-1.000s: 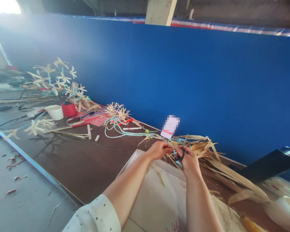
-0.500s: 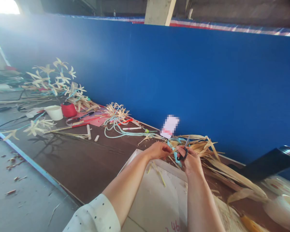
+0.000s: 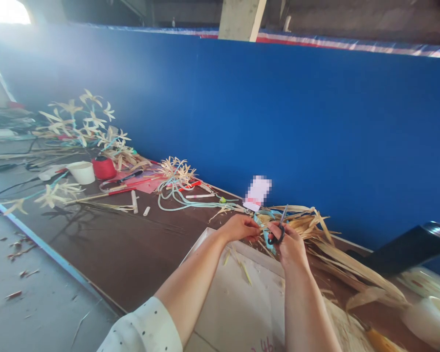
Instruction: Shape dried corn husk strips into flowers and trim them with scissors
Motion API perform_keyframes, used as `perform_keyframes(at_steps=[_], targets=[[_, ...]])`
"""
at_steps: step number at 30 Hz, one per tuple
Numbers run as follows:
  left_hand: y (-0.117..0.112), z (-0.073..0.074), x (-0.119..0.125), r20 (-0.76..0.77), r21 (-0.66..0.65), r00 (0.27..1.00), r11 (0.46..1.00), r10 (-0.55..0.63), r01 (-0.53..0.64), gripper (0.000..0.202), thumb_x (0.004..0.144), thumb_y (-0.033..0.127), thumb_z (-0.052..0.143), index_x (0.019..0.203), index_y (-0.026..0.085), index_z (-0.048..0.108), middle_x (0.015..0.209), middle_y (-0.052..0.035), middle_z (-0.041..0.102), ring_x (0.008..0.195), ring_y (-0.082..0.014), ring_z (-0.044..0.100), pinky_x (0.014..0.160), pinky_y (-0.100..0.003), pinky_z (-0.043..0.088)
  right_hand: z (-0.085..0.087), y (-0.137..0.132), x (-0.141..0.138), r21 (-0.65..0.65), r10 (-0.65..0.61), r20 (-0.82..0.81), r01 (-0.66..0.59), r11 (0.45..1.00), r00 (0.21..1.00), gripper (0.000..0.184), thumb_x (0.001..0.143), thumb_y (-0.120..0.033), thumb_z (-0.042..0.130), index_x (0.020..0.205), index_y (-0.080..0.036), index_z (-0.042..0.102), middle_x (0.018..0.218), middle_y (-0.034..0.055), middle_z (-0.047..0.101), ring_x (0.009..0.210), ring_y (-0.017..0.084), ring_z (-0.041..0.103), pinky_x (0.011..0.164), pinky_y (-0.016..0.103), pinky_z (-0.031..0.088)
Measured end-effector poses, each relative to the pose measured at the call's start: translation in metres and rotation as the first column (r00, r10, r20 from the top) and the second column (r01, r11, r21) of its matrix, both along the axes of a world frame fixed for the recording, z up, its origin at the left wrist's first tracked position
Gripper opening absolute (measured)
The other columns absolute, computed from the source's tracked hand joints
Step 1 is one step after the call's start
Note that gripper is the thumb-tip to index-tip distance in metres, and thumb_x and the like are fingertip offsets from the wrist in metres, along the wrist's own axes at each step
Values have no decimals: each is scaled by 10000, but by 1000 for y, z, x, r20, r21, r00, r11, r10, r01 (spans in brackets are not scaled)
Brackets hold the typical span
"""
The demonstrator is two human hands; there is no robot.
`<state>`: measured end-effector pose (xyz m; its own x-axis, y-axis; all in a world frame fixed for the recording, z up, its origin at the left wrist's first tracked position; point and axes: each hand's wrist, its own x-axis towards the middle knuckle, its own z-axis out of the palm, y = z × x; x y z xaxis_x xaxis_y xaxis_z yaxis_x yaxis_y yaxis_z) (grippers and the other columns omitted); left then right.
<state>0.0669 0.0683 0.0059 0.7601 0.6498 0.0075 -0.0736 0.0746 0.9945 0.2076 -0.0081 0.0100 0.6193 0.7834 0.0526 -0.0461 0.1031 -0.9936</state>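
My right hand (image 3: 290,243) is closed around a pair of scissors (image 3: 277,233) with black handles, its blades pointing up and away. Close by on the left, my left hand (image 3: 241,228) pinches a thin pale strip (image 3: 263,228) that runs toward the right fingertips. Whether the right fingers also grip that strip is hard to make out. Behind both hands lies a heap of dried husk leaves (image 3: 308,222), with some light-blue ribbon (image 3: 267,215) among it. Below the hands a shallow white box (image 3: 238,303) holds a few greenish-yellow strip scraps (image 3: 245,270).
Pale husk flowers (image 3: 93,117) on blue stems stand at the far left. Nearer are a white cup (image 3: 81,172), a red spool (image 3: 104,168) and looped light-blue cords (image 3: 176,195). A black cylinder (image 3: 407,247) and a roll of tape (image 3: 430,318) are on the right. A blue partition (image 3: 278,112) rises behind the table.
Very little differs. Both hands stay in nearly the same place, with the scissors still in the right hand; the view has shifted very slightly.
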Motion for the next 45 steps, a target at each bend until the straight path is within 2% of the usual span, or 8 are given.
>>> perform_keyframes(at_steps=[3,7,11,20,27,33,39,45], targets=[[0,0,0,8,34,998,998,56,-56,309,642,379,687,778,107,635,616,-3,600,548,-104,563,590,-260,482,-3,1,3,1,26,-25,-26,1000,999,334,521,-335,795,756,-181,614,485,-48,542,429,91,499,370,176,311],[-1,1,0,-33,141,987,978,158,-152,344,636,428,670,768,111,648,561,21,549,468,-61,436,473,-200,358,-4,1,4,6,53,-34,-53,999,998,302,537,-322,790,754,-195,622,516,-52,558,439,81,501,382,175,333],[-2,4,-1,-61,197,969,954,241,-225,327,623,418,676,726,109,660,587,13,566,508,-62,421,488,-193,311,0,0,1,7,75,-31,-75,997,997,298,536,-302,794,754,-193,623,529,-50,561,444,78,501,376,169,332],[-1,7,-2,29,70,991,988,134,-136,385,596,436,689,800,111,656,607,26,518,496,-43,340,462,-186,237,11,-5,-6,26,137,-171,-134,991,976,297,558,-297,772,786,-196,610,556,-53,547,444,70,478,320,142,270],[-2,8,0,28,108,970,964,242,-244,281,624,350,679,755,103,647,602,25,529,536,-58,400,531,-196,310,10,-2,-8,6,61,-54,-60,998,997,289,576,-325,767,790,-197,621,592,-31,600,473,95,520,386,184,349],[-3,6,1,-8,193,959,941,285,-278,318,641,396,666,789,114,663,592,27,525,551,-71,411,536,-201,312,3,1,-8,52,81,-26,-79,995,996,293,566,-303,776,795,-195,629,579,-37,591,470,97,515,420,203,376],[-2,1,7,21,100,960,955,280,-280,274,646,367,663,758,118,650,566,36,512,511,-55,380,527,-197,312,4,3,-12,106,118,-11,-116,987,993,302,529,-283,802,757,-190,626,543,-52,550,447,78,489,430,195,373],[-3,0,10,109,-91,950,955,292,-283,245,670,351,633,742,120,597,634,16,546,511,-45,404,487,-175,313,8,2,-17,118,126,59,-132,984,990,334,545,-316,797,805,-194,627,594,-41,569,466,80,485,443,203,375]])
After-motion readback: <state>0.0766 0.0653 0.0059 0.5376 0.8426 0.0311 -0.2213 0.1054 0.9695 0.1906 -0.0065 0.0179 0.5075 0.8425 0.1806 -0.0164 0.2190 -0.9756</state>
